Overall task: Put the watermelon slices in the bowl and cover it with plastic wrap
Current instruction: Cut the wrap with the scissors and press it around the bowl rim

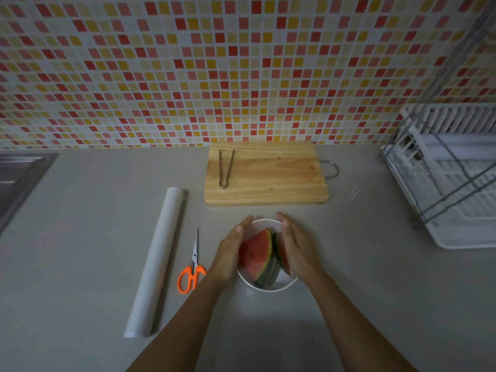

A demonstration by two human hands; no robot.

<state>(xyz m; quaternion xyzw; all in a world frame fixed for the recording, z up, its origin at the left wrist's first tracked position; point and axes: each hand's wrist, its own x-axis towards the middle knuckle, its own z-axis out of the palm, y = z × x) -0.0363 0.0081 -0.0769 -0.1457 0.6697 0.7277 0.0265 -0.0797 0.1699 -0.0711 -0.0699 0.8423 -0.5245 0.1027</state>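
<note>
flat-fingered, my left grip and right grip are sandwiching the slices — the wrap roll is lying end-on off my left.

Grey counter bears bowl, scissors, wrap roll, cutting board, dish rack.

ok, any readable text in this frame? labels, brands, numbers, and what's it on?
No readable text anywhere in this view.
plastic wrap roll: plain white, no label showing.
scissors: no brand visible on blades or orange handles.
bowl, cutting board, dish rack: no markings visible.
</note>
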